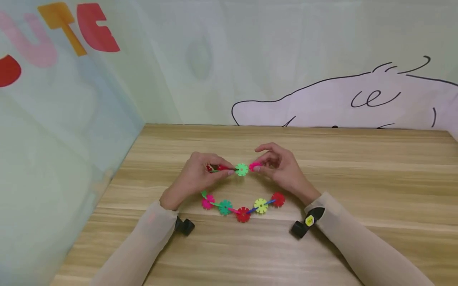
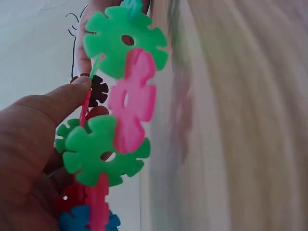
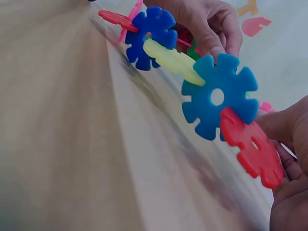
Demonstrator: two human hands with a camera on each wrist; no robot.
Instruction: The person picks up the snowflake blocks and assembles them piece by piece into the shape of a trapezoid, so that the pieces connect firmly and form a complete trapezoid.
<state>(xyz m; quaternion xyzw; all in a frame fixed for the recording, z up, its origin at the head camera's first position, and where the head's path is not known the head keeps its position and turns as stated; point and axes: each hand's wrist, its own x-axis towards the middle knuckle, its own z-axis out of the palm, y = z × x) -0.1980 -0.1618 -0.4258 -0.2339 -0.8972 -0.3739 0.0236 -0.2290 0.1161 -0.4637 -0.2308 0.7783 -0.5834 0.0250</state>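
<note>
Several notched plastic flower discs are linked edge to edge in a chain. My left hand point(image 1: 196, 173) pinches its upper stretch, where a light green disc point(image 1: 241, 170) sticks out past the fingertips. My right hand point(image 1: 280, 169) holds a pink disc point(image 1: 255, 166) between thumb and finger, right beside the green one; whether their slots meet, I cannot tell. Below the hands the chain curves through a teal disc point(image 1: 225, 207) and a yellow disc point(image 1: 261, 206) to a red disc point(image 1: 278, 200) at the right. A green disc point(image 2: 106, 151) hangs near my left palm.
Both hands work over a wood-grain table point(image 1: 229, 254). A pale printed backdrop point(image 1: 171, 71) rises behind it and along the left side. Black straps with small cameras point(image 1: 299, 229) sit on the wrists.
</note>
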